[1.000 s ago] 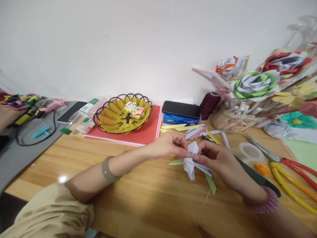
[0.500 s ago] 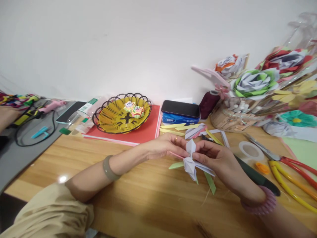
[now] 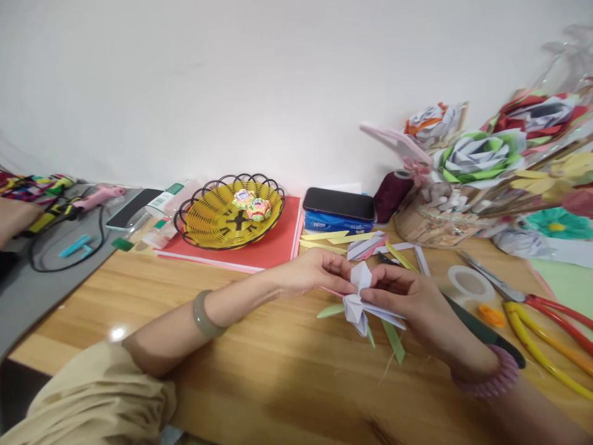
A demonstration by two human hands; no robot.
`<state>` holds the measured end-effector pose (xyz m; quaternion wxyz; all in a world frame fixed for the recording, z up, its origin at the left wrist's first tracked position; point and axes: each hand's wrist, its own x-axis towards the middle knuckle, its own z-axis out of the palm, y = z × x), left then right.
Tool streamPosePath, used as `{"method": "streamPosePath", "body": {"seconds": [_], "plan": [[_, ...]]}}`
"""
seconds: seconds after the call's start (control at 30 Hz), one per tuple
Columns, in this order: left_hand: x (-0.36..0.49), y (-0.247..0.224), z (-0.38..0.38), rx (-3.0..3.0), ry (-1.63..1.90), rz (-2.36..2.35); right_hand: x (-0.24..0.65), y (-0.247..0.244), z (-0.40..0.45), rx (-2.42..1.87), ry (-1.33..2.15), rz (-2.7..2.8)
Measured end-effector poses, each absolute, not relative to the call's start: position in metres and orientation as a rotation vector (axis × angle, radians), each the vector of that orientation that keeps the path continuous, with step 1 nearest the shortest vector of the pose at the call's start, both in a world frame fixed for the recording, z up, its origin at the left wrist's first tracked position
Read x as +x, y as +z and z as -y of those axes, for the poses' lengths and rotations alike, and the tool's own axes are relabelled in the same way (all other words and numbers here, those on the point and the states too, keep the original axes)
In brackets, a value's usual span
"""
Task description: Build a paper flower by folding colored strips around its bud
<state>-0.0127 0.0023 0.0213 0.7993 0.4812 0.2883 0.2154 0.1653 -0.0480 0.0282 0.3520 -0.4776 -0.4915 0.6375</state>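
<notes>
Paper [image 3: 360,277]; pinched between left hand [image 3: 315,272] and right hand [image 3: 411,295]

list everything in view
folded paper: 1, white, centre
basket: 1, yellow, on red paper
paper balls: 2, multicoloured, in basket
phones: 2, dark, on blue packet and left
spool: 1, maroon, beside packet
paper roses: 3, multicoloured, right
scissors: 1, red-handled, right
yellow-handled tool: 1, right
tape roll: 1, white, right
paper strips: several, yellow, near packet
glue gun: 1, pink, left
table: 1, wooden, beneath
other person's arm: 1, left edge
left hand: 1, bare, centre
right hand: 1, bare, centre
</notes>
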Motion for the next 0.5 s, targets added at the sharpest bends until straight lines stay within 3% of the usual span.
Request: {"method": "streamPosePath", "body": {"seconds": [0.5], "plan": [[-0.0094,0.0182,-0.0037,0.974,0.542,-0.755,0.1615,0.0216,0.0444,-1.293,1.492,1.341]]}}
